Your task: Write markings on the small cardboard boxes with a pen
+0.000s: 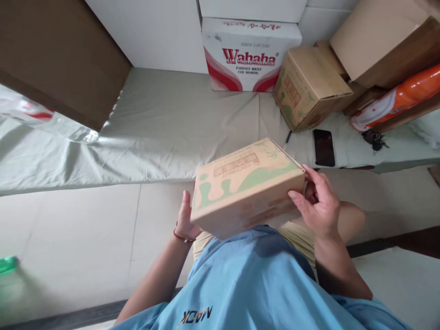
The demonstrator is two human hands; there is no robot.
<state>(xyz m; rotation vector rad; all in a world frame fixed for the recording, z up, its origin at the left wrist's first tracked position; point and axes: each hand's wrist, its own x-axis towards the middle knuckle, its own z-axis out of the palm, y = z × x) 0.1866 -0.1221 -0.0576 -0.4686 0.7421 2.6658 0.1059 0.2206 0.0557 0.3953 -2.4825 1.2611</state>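
1. Pale green cloth-covered surface (165,114) against a white wall (165,32), light tiled floor (85,224) in front. Big brown cardboard carton (68,55) at left, clear plastic bottle with red label (74,130) beside it.
2. Back and right: white carton with red Wahaha lettering (250,57), tan cube-like carton with green print (309,89), orange-and-white cylindrical container (395,101), dark keys (375,140), black rectangular phone (323,147) near the front edge.
3. Main thing, from my end: tan oblong cardboard box with green print (240,183), tilted, over the lap, by the surface's front edge. Can't tell if the lap supports it.
4. Right hand (319,204) grips the box's right end, thumb on the near side.
5. Left hand (189,224) is against the left end, thumb up; fingers hidden, so I can't tell how firmly it holds.
6. Risks I'd flag: left end could drop if that palm is only propping it. Swinging right could knock the phone off, given how near the edge it lies. A low corner could snag the loose cloth and drag things. Underside unseen, so a weak flap could give.
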